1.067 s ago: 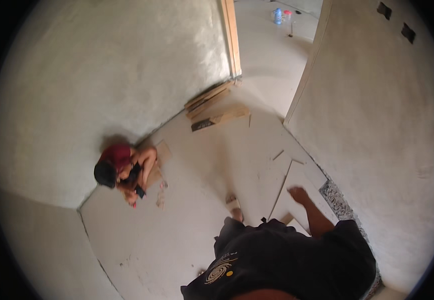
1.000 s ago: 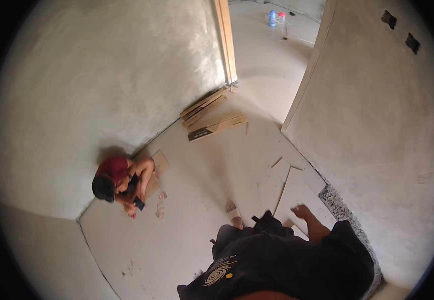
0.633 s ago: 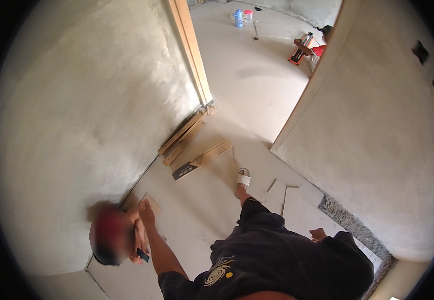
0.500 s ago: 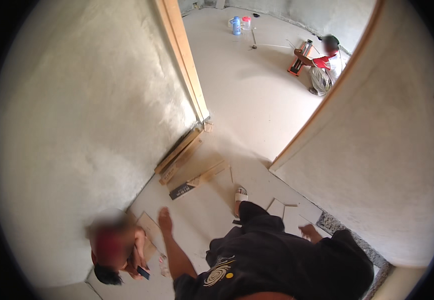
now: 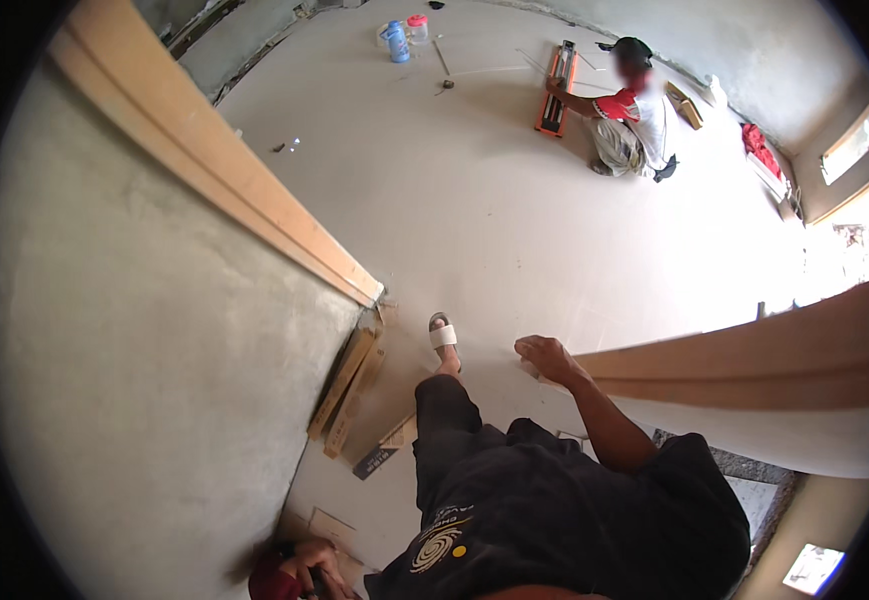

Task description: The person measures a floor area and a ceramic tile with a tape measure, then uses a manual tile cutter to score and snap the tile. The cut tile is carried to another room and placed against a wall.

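My right hand point(image 5: 546, 358) is out in front of my body, beside the wooden edge point(image 5: 714, 370) of the doorway. Its fingers are loosely bent and partly apart, slightly blurred, with nothing distinct in them. Below it lies pale floor point(image 5: 494, 260). My left hand and forearm are out of the picture. One foot in a sandal point(image 5: 442, 335) is stretched forward on the floor at the doorway. Farther off, a co-worker point(image 5: 629, 130) in a red and white top squats with a hand on an orange and black tile cutter point(image 5: 557, 90).
Flat cardboard boxes point(image 5: 349, 390) lean along the left wall, and another carton point(image 5: 384, 452) lies near my leg. A wooden door frame point(image 5: 224, 180) stands at left. At lower left another person point(image 5: 299, 572) crouches. A blue flask point(image 5: 397, 42) and a pink-lidded container point(image 5: 417, 29) stand far off.
I have stepped forward to the doorway, and more of the far room shows. My right hand has swung forward; my left has left the picture. The crouching person is now at the lower edge.
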Demonstrator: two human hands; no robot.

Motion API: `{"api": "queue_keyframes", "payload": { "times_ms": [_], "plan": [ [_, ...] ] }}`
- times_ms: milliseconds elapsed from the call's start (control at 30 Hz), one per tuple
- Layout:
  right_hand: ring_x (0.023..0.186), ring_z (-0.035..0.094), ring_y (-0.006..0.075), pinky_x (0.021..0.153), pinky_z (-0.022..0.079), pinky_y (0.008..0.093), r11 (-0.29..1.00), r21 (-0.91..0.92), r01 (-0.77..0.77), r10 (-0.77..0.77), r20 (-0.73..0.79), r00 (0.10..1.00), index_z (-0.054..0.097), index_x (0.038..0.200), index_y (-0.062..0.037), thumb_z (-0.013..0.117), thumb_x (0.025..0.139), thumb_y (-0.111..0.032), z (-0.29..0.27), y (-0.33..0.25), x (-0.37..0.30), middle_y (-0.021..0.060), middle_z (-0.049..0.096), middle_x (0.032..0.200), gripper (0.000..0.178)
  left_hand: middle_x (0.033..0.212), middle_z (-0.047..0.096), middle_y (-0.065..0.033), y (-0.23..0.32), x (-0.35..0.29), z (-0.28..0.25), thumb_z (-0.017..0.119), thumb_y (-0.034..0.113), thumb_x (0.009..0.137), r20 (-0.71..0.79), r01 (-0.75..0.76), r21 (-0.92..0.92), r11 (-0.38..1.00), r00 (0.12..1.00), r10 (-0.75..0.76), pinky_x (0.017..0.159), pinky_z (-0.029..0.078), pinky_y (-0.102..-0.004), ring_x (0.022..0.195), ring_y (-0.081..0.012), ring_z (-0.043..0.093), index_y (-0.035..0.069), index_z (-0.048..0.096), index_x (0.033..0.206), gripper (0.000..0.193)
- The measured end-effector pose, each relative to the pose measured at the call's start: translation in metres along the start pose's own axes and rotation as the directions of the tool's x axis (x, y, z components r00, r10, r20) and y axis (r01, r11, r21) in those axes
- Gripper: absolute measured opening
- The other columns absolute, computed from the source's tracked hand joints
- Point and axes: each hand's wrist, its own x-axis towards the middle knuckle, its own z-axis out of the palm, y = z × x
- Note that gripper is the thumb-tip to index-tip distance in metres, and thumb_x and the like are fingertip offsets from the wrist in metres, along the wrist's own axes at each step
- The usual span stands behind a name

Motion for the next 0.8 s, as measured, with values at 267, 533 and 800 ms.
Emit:
{"api": "queue_keyframes", "payload": {
  "times_ms": [267, 533, 800],
  "plan": [
    [0.091, 0.063, 0.0316, 0.078, 0.050, 0.0418, 0.733, -0.397, -0.552, 0.454, -0.317, 0.832, 0.065, 0.094, -0.0012, 0.057, 0.083, -0.027, -0.033, 0.148, 0.077, 0.0201, 0.065, 0.096, 0.029, 0.109, 0.059, -0.0225, 0.389, 0.068, -0.140, 0.046, 0.037, 0.093, -0.032, -0.398, 0.166, 0.902, 0.912, 0.409, 0.081, 0.046, -0.0388, 0.097, -0.0324, 0.058, -0.005, 0.053, 0.111, 0.046],
    [0.054, 0.063, 0.0261, 0.053, 0.051, 0.0375, 0.200, 0.469, -0.860, 0.978, -0.150, 0.145, 0.066, 0.076, -0.0046, 0.047, 0.089, -0.033, -0.001, 0.170, 0.028, 0.0120, 0.062, 0.058, 0.037, 0.123, 0.054, -0.0198, 0.867, 0.072, -0.176, 0.046, 0.036, 0.094, 0.061, -0.798, 0.075, 0.599, 0.603, 0.796, 0.094, 0.042, -0.0344, 0.114, -0.0298, 0.053, -0.003, 0.050, 0.123, 0.049],
    [0.062, 0.062, 0.0275, 0.054, 0.049, 0.0387, 0.269, 0.371, -0.889, 0.955, 0.013, 0.295, 0.061, 0.069, -0.0042, 0.052, 0.087, -0.030, -0.147, 0.130, 0.327, 0.0153, 0.064, 0.069, 0.032, 0.117, 0.056, -0.0230, 1.026, 0.163, -0.148, 0.047, 0.041, 0.091, 0.051, -0.728, 0.232, 0.645, 0.671, 0.739, 0.092, 0.043, -0.0356, 0.109, -0.0334, 0.054, -0.005, 0.053, 0.117, 0.053]
  ]
}}
